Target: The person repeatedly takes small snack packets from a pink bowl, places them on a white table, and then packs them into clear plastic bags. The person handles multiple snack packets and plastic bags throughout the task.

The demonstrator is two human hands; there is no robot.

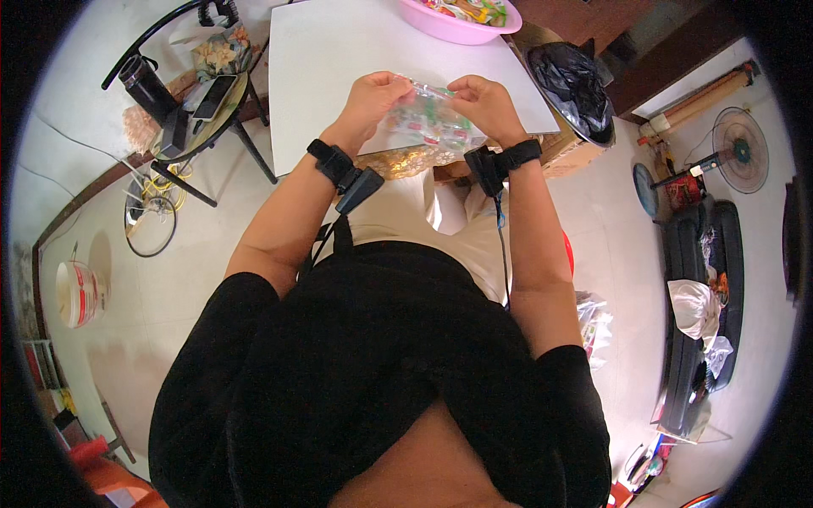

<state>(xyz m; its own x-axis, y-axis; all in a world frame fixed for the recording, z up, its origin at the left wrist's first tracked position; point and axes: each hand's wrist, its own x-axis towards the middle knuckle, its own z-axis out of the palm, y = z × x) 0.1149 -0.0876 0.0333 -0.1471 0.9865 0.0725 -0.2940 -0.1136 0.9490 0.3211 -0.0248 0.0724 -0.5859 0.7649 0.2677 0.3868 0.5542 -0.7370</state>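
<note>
Between my two hands hangs a clear plastic bag (pixel 432 120) with green and red print, over the near edge of the white table (pixel 336 51). My left hand (pixel 375 98) pinches one upper corner of it between thumb and fingers. The opposite upper corner is held by my right hand (pixel 486 105), its fingertips bent onto the film. Its top edge is stretched across the gap from hand to hand. What the bag contains, if anything, is hard to make out through the glare. Each wrist wears a black strapped device.
A pink basin (pixel 467 28) of colourful packets stands at the table's far edge. To the right, a black plastic bag (pixel 568 76) lines a bin beside a cardboard box (pixel 571 155). At left, a chair (pixel 222 127) carries a black flask (pixel 146 82) and a phone (pixel 216 95).
</note>
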